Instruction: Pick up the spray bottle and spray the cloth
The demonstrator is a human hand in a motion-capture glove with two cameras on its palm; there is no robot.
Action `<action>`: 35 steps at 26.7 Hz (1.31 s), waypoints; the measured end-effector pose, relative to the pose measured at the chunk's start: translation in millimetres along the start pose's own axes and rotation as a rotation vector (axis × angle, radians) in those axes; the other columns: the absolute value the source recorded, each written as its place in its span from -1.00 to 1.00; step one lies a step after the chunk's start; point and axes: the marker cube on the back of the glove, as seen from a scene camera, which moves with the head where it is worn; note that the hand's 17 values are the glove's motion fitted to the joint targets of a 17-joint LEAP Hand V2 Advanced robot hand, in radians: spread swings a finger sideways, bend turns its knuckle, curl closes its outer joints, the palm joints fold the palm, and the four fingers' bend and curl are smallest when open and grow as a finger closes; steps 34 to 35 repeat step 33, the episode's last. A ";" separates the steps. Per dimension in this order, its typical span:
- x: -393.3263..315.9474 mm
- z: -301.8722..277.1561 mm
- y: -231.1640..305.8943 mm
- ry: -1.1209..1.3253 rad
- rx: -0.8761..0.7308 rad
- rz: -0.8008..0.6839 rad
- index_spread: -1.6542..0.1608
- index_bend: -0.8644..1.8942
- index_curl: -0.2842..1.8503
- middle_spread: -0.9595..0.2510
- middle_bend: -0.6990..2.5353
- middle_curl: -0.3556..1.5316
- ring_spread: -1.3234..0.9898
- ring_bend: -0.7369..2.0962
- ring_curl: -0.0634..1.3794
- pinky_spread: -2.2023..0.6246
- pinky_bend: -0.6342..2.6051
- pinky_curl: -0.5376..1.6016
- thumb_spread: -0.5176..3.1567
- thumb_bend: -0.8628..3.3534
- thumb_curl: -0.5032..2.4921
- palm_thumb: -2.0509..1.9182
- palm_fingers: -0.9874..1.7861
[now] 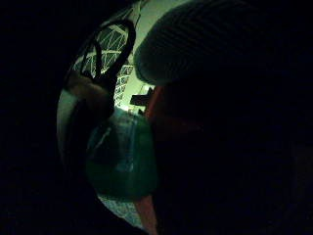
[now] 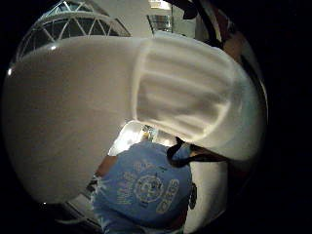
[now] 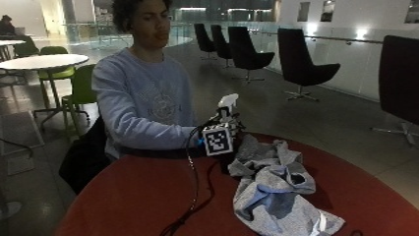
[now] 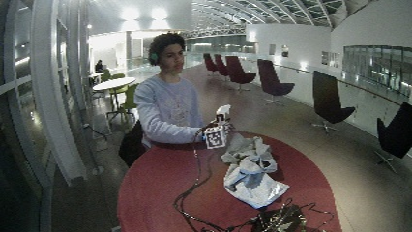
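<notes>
A person sits at a round red table (image 3: pixel 131 196). Their gloved right hand (image 3: pixel 225 129) grips a spray bottle (image 3: pixel 227 102) and holds it upright above the table's far edge, its white spray head on top. A crumpled grey cloth (image 3: pixel 275 187) lies on the table just beside and in front of the hand. The wide outside view shows the same: hand (image 4: pixel 217 129), bottle (image 4: pixel 223 111), cloth (image 4: pixel 248 169). In the thumb side palm view the pale bottle body (image 2: pixel 83 112) fills most of the picture, close against the palm. The bottle's lower part is hidden by the hand.
The person's other arm does not show on the table. A dark bundle of gear (image 4: pixel 277 220) lies at the table's near edge. Black chairs (image 3: pixel 301 64) stand behind on the right, and a white table with green chairs (image 3: pixel 43 61) stands on the left.
</notes>
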 end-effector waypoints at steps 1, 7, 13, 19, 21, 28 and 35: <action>1.5 -1.6 3.2 0.018 -0.005 0.002 0.51 -0.30 -0.42 0.45 -0.42 -0.14 0.08 -0.12 -0.37 0.50 -0.38 -0.14 -0.22 -0.62 -0.29 0.44 0.48; -1.1 -44.9 51.1 0.215 -0.074 0.007 0.45 -0.37 -0.48 0.46 -0.41 -0.13 0.07 -0.09 -0.34 0.55 -0.37 -0.13 -0.20 -0.62 -0.34 0.38 0.33; -17.5 -115.7 113.1 0.563 0.042 -0.011 0.43 -0.35 -0.53 0.46 -0.40 -0.14 0.08 -0.09 -0.36 0.58 -0.37 -0.14 -0.18 -0.60 -0.36 0.37 0.32; -21.1 -168.8 186.5 0.864 0.149 0.068 0.42 -0.32 -0.54 0.46 -0.38 -0.14 0.08 -0.11 -0.37 0.61 -0.40 -0.15 -0.16 -0.60 -0.38 0.37 0.30; -17.3 -190.0 207.2 0.955 0.169 0.114 0.42 -0.30 -0.54 0.46 -0.37 -0.13 0.09 -0.13 -0.38 0.62 -0.41 -0.14 -0.16 -0.60 -0.38 0.37 0.27; -9.5 -237.5 258.4 1.036 0.237 0.216 0.40 -0.30 -0.54 0.48 -0.37 -0.14 0.11 -0.18 -0.41 0.65 -0.42 -0.16 -0.14 -0.60 -0.40 0.36 0.24; -9.6 -240.4 268.9 1.034 0.251 0.220 0.40 -0.30 -0.54 0.49 -0.37 -0.15 0.11 -0.18 -0.42 0.67 -0.43 -0.16 -0.13 -0.60 -0.41 0.36 0.24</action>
